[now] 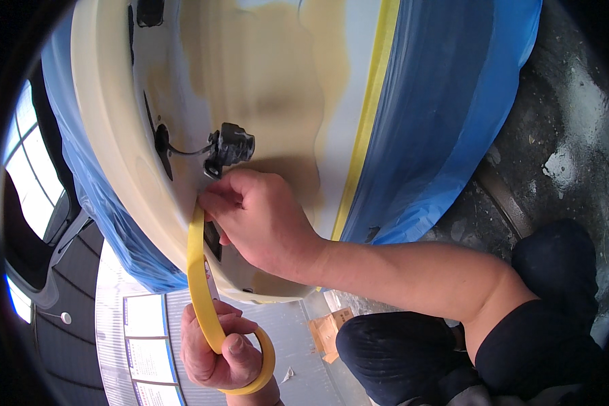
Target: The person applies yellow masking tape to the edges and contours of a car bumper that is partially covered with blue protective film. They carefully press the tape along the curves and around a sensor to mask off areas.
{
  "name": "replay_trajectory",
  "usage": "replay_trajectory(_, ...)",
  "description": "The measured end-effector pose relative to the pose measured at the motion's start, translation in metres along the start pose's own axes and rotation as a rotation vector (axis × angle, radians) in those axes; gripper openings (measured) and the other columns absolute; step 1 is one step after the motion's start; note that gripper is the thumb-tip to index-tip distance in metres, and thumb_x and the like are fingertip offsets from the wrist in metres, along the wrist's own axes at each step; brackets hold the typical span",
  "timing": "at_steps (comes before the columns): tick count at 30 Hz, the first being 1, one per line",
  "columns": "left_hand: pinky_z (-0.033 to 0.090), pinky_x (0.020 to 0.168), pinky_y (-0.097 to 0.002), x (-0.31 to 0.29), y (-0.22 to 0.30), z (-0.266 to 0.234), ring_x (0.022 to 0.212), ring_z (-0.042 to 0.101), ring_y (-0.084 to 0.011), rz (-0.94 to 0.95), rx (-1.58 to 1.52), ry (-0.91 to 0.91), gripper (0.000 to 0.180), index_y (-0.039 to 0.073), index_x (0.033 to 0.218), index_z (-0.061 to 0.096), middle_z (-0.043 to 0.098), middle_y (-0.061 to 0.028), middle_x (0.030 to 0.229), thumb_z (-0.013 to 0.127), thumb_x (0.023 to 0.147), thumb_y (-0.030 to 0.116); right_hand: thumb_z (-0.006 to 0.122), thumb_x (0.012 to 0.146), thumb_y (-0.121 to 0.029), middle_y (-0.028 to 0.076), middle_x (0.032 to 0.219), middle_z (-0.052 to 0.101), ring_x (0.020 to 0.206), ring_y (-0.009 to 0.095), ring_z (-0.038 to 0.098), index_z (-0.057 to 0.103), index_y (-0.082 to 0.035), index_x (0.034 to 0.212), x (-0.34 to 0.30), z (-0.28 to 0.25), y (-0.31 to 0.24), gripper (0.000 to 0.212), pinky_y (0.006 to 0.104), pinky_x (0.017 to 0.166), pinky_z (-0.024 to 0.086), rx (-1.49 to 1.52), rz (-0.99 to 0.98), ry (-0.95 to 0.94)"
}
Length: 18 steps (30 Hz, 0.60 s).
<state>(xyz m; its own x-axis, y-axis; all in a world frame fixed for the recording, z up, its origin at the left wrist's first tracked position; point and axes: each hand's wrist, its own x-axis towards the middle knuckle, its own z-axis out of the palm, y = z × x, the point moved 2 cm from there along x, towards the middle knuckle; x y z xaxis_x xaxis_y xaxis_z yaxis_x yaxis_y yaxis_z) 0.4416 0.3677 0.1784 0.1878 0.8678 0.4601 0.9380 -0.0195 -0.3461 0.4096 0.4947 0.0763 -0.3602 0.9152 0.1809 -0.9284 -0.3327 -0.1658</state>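
My left hand (216,348) grips a roll of yellow masking tape (268,362) at the bottom of the view. From the roll a strip of tape (195,260) runs up to the edge of a beige and pale grey car body panel (271,88). There my right hand (267,220) pinches the tape's upper end, fingers closed and resting against the panel. Just above those fingers, a small black fitting (233,145) hangs by a thin cable from a dark opening in the panel. Part of another opening shows behind my right hand.
Blue plastic sheeting (446,115) covers the right side, bordered by a yellow tape line (365,111). More blue film (105,196) lies along the left. Brown cardboard (328,331) rests on the ground near my knees. The dark floor (561,128) at right has pale stains.
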Motion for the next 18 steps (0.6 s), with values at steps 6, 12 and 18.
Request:
replay_trajectory(6, 0.046, 0.06, -0.0297, 0.0, -0.001, 0.002, 0.063, 0.057, -0.0201, 0.028, -0.008, 0.001, 0.051, 0.005, 0.077, 0.059, 0.057, -0.0029, 0.056, 0.061, 0.101, 0.051, 0.067, 0.096, -0.006, 0.013, 0.079, 0.072, 0.064, 0.019, 0.069, 0.069, 0.002, 0.102, -0.01, 0.001, 0.006, 0.011, 0.0325, 0.059, 0.052, -0.174, -0.228, 0.114)
replay_trajectory(12, 0.043, 0.064, -0.0291, 0.0, -0.001, 0.0, 0.07, 0.055, -0.0192, 0.042, -0.072, -0.038, 0.042, 0.003, 0.085, 0.06, 0.058, -0.0059, 0.062, 0.061, 0.103, 0.041, 0.063, 0.093, -0.006, 0.023, 0.089, 0.07, 0.081, 0.042, 0.069, 0.068, 0.0, 0.104, -0.015, 0.0, 0.013, 0.014, 0.0465, 0.071, 0.054, -0.151, -0.316, 0.102)
replay_trajectory(18, 0.045, 0.062, -0.0303, -0.003, -0.005, -0.001, 0.065, 0.057, -0.0198, -0.018, -0.025, -0.011, 0.05, 0.005, 0.081, 0.06, 0.057, -0.0035, 0.056, 0.06, 0.101, 0.05, 0.058, 0.1, -0.01, 0.018, 0.093, 0.07, 0.071, 0.032, 0.066, 0.06, 0.0, 0.112, -0.022, -0.006, 0.011, 0.015, 0.0383, 0.065, 0.052, 0.25, -0.313, -0.004)
